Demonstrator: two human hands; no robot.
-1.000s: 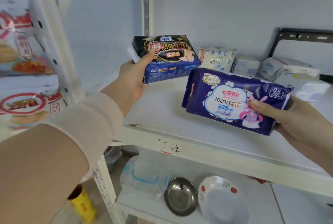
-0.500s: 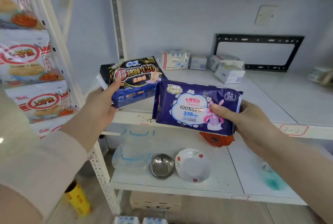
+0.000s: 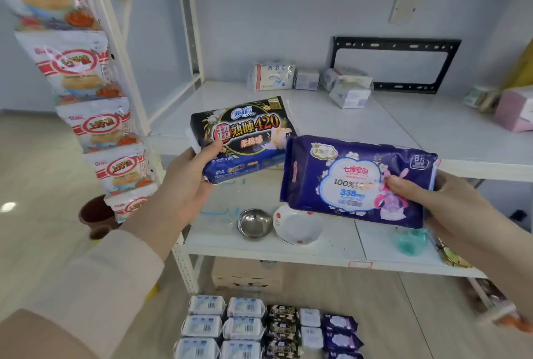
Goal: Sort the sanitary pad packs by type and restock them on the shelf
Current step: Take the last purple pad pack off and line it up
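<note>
My left hand (image 3: 184, 182) grips a black and blue pad pack marked 420 (image 3: 245, 136) by its left end, in front of the white shelf (image 3: 432, 139). My right hand (image 3: 444, 203) holds a purple pad pack marked 338 (image 3: 349, 177) by its right end, thumb on its face. Both packs hang in the air before the shelf's front edge. Several white pad packs (image 3: 272, 76) lie at the back of the shelf. On the floor below, several white, black and purple packs (image 3: 259, 327) lie in rows.
A strip of snack bags (image 3: 95, 125) hangs on the left upright. The lower shelf carries a steel bowl (image 3: 255, 223), a white dish (image 3: 298, 226) and a teal object (image 3: 411, 240). A pink box (image 3: 516, 110) sits at the shelf's right. A cardboard box (image 3: 248, 275) is underneath.
The view has pulled back and down from the shelf; both hands with their packs have come away from over the shelf board. The packs on the floor have come into view.
</note>
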